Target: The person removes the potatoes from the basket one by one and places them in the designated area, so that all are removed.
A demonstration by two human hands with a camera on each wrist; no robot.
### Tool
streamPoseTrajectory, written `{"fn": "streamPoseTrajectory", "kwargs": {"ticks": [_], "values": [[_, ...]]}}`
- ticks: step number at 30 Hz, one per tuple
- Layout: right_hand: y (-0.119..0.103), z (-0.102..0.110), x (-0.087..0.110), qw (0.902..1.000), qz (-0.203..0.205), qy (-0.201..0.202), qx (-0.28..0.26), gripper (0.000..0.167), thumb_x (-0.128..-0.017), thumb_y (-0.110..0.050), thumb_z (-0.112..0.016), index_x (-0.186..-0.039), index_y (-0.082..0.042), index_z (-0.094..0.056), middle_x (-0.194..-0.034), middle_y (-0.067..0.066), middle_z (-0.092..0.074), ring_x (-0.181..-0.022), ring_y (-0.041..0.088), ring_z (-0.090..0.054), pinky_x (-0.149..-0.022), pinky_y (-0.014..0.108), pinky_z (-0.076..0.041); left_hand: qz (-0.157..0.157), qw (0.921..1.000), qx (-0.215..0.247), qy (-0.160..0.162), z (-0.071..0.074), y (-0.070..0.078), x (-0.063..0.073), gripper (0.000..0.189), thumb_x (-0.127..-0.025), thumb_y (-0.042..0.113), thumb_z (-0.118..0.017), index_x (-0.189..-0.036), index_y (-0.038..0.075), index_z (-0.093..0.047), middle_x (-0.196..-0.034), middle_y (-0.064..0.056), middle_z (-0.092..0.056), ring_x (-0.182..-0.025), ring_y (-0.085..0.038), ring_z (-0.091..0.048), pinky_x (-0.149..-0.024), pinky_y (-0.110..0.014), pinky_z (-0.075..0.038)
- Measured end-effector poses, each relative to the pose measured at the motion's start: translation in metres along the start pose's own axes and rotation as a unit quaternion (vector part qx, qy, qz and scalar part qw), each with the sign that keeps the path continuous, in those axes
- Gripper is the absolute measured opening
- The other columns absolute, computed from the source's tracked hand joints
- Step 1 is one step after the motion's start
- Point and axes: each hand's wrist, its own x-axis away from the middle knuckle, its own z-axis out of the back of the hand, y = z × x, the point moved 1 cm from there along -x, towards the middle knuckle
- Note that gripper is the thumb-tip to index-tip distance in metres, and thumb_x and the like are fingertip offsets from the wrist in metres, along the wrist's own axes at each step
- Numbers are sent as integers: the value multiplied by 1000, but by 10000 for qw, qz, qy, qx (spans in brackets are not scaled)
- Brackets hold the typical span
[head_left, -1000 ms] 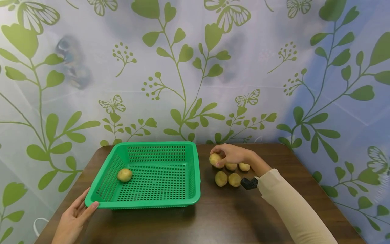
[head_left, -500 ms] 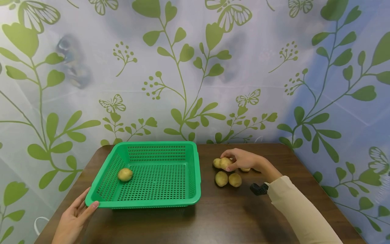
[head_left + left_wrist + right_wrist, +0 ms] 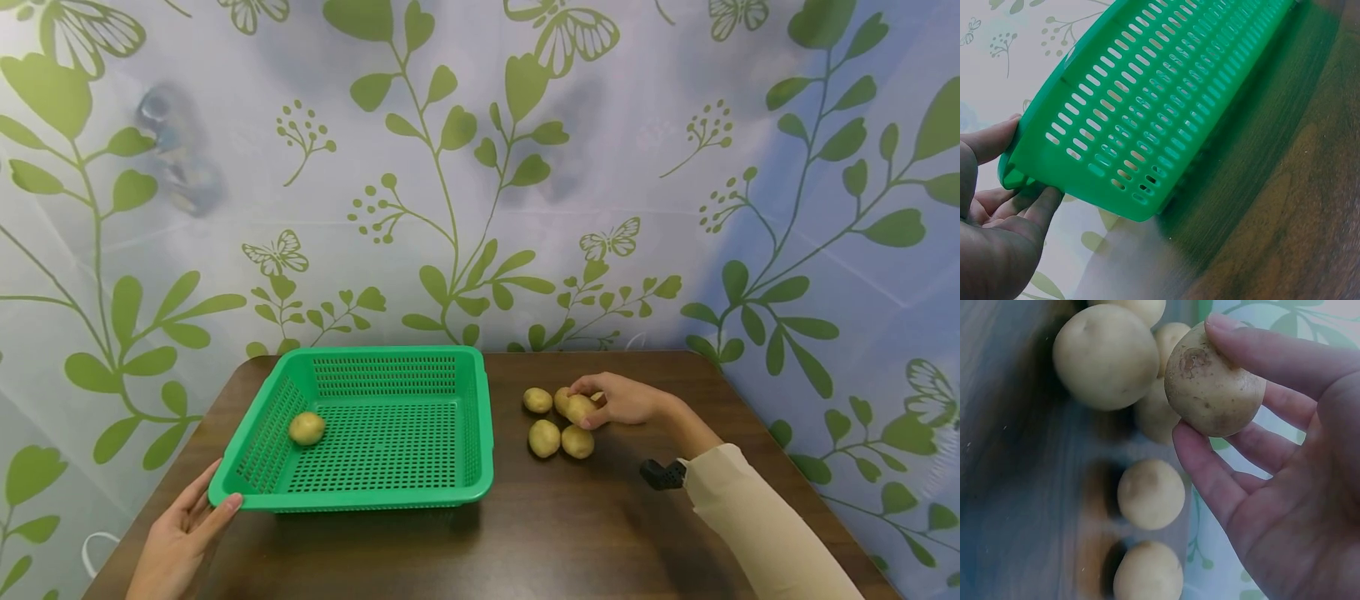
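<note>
My right hand [image 3: 626, 400] pinches a potato [image 3: 580, 411] between thumb and fingers, over the right side of the potato group. In the right wrist view this potato [image 3: 1213, 394] shows a brown blemish. Several others lie close by, among them a front-left potato [image 3: 544, 438], a front-right potato [image 3: 577, 442] and a back-left potato [image 3: 537, 400]. Another behind the fingers is partly hidden. My left hand [image 3: 176, 533] grips the near-left corner of a green plastic basket [image 3: 352, 502], thumb on the rim and fingers beneath. One potato [image 3: 307, 428] sits inside it, toward the left.
Basket and potatoes stand on a dark brown wooden table [image 3: 555, 533]. Behind it hangs a pale curtain [image 3: 480, 208] printed with green leaves and butterflies. A black device [image 3: 663, 475] is at the right wrist, near the sleeve [image 3: 757, 508].
My right hand has moved rightward across the group with the potato in its fingers, uncovering a potato at the back left. The left hand and basket have stayed put.
</note>
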Motion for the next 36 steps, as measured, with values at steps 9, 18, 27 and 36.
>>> {"fn": "streamPoseTrajectory", "kwargs": {"ticks": [9,18,27,36], "values": [[12,-2,15,10000,-58,73,-1,56,-95,-19,-79,-140,5,-56,-143,26,-52,-130,46,-50,-103,61,-48,-20,9995,314,-45,-2,0,0,81,-104,15,-67,-166,3,-16,-120,32,-58,-107,14,-59,-85,-14,-55],[27,-1,29,9998,-68,167,50,61,-93,-18,-80,-140,10,-54,-141,27,-54,-130,46,-50,-105,66,-43,-44,9990,448,-71,-2,-2,1,81,-104,14,-66,-166,3,-15,-120,32,-58,-109,15,-57,-87,-14,-54],[46,-11,35,9997,28,227,-45,57,-88,-15,-84,-132,9,-58,-133,22,-55,-124,40,-48,-101,56,-49,-696,9886,1285,-360,-6,-4,1,70,-106,-3,-57,-165,5,-21,-131,19,-62,-117,3,-60,-92,-19,-54],[53,-20,33,9993,-262,158,236,54,-84,-16,-88,-128,2,-63,-108,8,-58,-92,25,-50,-74,31,-45,-721,9873,1354,-407,-6,-3,1,72,-106,-6,-54,-164,-4,-11,-132,18,-62,-117,2,-61,-91,-18,-54]]}}
